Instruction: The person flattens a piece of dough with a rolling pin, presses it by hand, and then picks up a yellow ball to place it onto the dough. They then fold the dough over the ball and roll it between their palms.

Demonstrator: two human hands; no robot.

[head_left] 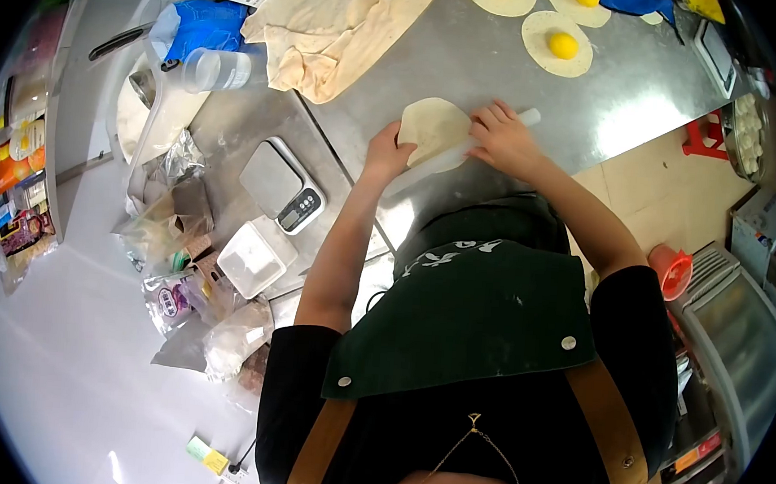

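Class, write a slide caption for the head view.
Left hand and right hand press a rolling pin over a dough round on a table.

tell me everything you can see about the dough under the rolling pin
The dough is a pale cream sheet, thin and roughly round with a slightly uneven edge. It lies flat on the steel table. A white rolling pin lies slantwise across its near edge. The left hand touches its left edge, and the right hand rests on the pin at its right side, fingers stretched out. Its surface looks smooth and matte, with nothing on it.
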